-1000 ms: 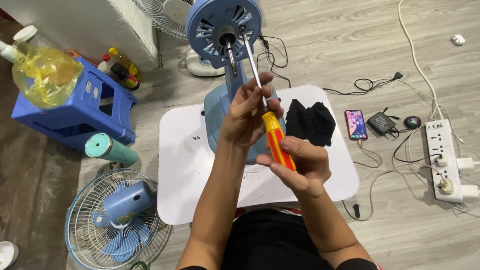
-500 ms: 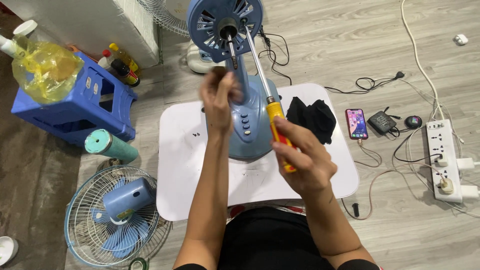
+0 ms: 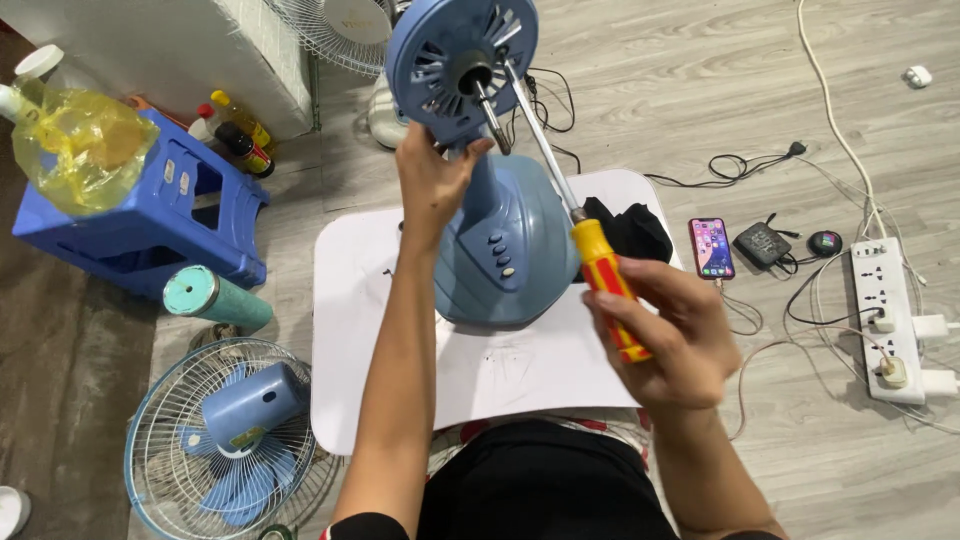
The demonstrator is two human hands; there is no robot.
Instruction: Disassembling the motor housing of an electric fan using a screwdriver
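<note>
A blue table fan body (image 3: 505, 240) stands on a small white table (image 3: 350, 330), its round motor head (image 3: 455, 60) bare with the shaft sticking out. My left hand (image 3: 432, 180) grips the fan's neck just under the motor head. My right hand (image 3: 670, 335) holds a long screwdriver (image 3: 600, 265) by its yellow and red handle. The metal shank runs up and left, and its tip rests on the motor head's face near the top right.
A fan grille with blue blades and a blue motor cover (image 3: 235, 435) lies on the floor at lower left. A blue plastic stool (image 3: 150, 215), a teal cylinder (image 3: 215, 298), a black cloth (image 3: 635, 230), a phone (image 3: 711, 247), a power strip (image 3: 885, 315) and cables surround the table.
My left hand has moved up from the screwdriver shank to the fan's neck. My right hand has drawn back and right, with the screwdriver tip still on the motor head.
</note>
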